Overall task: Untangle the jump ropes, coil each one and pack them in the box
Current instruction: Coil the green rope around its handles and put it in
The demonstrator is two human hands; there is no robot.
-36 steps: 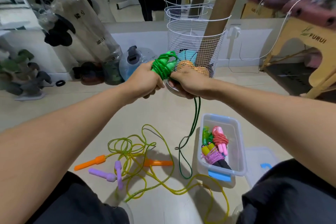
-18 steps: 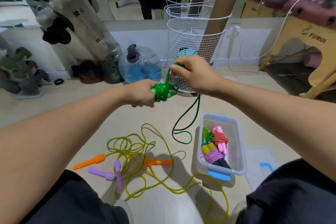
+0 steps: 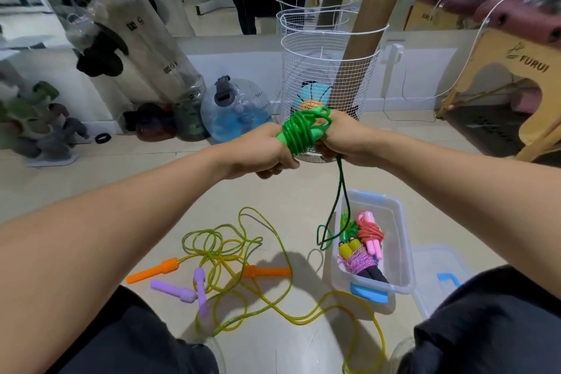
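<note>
Half a second ago your right hand (image 3: pixel 349 138) was lifted above the bundle, drawing cord up and over; now it has come back down against your left hand (image 3: pixel 267 150), another turn laid on, and the hanging tail is shorter. That puts the green jump rope (image 3: pixel 303 130) near the end of its coiling (only a short doubled loop dangles beside the box). Your left hand clenches the green handles with the wraps around them, and your right pinches the cord at the bundle's far end. The coil looks tight and glossy, held well above the floor. The clear box (image 3: pixel 400 240) already holds wound ropes, while the yellow rope (image 3: pixel 243 267) lies tangled below.
</note>
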